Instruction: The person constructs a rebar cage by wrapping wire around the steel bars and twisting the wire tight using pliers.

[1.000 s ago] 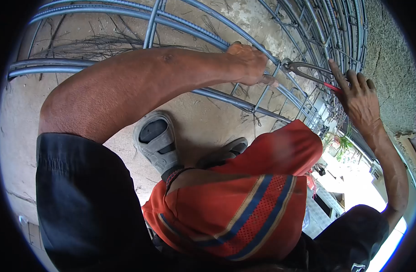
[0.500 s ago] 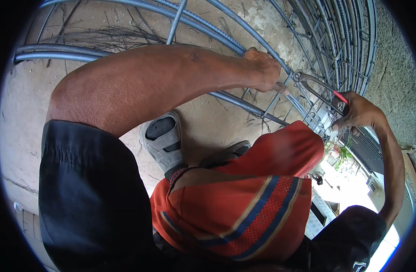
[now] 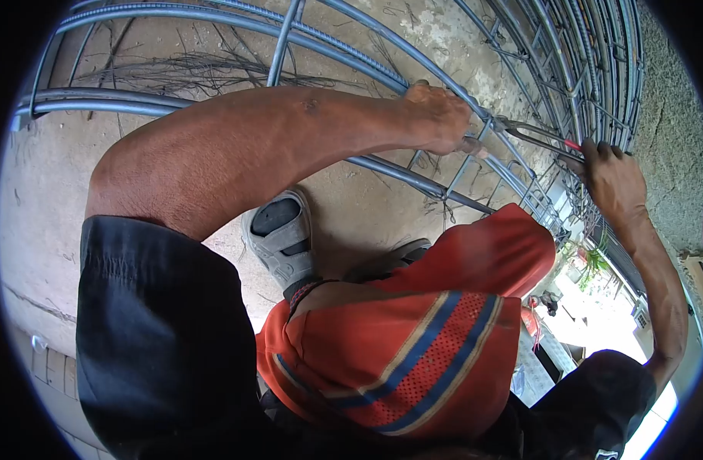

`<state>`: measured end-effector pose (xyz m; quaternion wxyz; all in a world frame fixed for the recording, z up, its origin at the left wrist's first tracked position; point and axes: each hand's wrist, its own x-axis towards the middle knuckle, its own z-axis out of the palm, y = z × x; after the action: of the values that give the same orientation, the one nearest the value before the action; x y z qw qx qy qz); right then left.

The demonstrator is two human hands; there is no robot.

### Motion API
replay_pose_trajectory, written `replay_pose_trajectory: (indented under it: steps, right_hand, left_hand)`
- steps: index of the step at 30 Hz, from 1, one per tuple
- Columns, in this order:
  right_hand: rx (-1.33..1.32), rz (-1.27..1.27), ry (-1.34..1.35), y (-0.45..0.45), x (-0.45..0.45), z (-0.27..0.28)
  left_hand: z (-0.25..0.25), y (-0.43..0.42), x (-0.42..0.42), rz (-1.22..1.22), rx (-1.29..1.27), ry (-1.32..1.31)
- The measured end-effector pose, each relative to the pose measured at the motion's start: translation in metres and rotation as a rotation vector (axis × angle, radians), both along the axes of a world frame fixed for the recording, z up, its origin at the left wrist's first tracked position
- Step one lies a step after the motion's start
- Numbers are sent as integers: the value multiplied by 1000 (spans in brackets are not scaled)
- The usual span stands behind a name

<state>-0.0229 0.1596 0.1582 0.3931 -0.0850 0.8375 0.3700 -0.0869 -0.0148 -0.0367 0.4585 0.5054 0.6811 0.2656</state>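
Note:
My left hand [image 3: 441, 119] is wrapped around a long steel reinforcing bar [image 3: 374, 27], close to where it meets a crossing bar. In my right hand [image 3: 616, 180] is a pair of pincers [image 3: 539, 135] with red-covered handles, which are squeezed close together. The pincers' jaws are at the bar joint just right of my left hand. Any tie wire between the jaws is too small to make out. The joint belongs to a rebar cage [image 3: 435, 188] that stretches across in front of me.
A dense bundle of curved-looking bars [image 3: 589, 69] stands at upper right, beside a rough grey wall [image 3: 665, 123]. Loose thin wire [image 3: 190, 69] lies on the concrete floor [image 3: 52, 222] at upper left. My red-clad knee [image 3: 497, 245] and sandalled foot [image 3: 282, 234] are beneath the cage.
My right hand has moved up and turned over, its back now showing. The pincers' handles have come closer together. My left hand keeps its hold on the bar.

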Motion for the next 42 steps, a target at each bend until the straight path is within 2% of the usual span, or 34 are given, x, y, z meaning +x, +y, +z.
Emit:
replay_pose_trajectory:
  steps: [2, 3, 6, 7, 10, 12, 14, 15, 18, 23, 28, 32, 34, 38, 42]
  right_hand:
    - [16, -627, -90, -15, -16, -4]
    - [-3, -1223, -115, -22, -34, -1]
    - [-21, -1784, -326, 3, -37, 0]
    - [-98, -1740, -273, 3, -35, 0]
    - [-185, -1166, -81, -29, -32, 16]
    - [-550, -560, -103, -16, -15, 16]
    - [-234, -497, -125, -28, -22, 29]
    - [-194, -159, -116, -11, -6, 29]
    - [21, 219, 11, -13, 9, 20]
    - [100, 543, 96, -29, 6, 20]
    - [99, 561, 74, -32, 6, 22]
    - [54, 533, 85, -33, 4, 19]
    - [94, 399, 54, -30, 11, 14]
    - [173, 104, -47, -34, 17, 11]
    - [215, 220, 13, -28, 22, 8]
  left_hand:
    - [-2, -3, 0, 4, 1, -12]
    - [-4, -4, 1, 14, 25, -20]
    - [-4, 0, 2, 40, 65, 7]
    - [-4, -1, 3, 55, 63, 11]
    - [-4, 1, 1, 8, 21, -6]
    - [-8, 0, 6, 47, 84, 15]
    - [-14, 4, 7, 55, 108, 33]
    - [-12, 4, 6, 41, 97, 35]
    - [-4, 5, 2, -2, 33, 27]
    - [-13, 4, 6, 54, 112, 53]
    - [-6, 3, 4, 23, 64, 22]
    - [-11, 3, 9, 96, 133, 41]
    - [-9, 0, 7, 114, 163, 55]
    - [-2, 3, 2, 8, 38, 11]
    - [-7, 3, 5, 41, 98, 33]
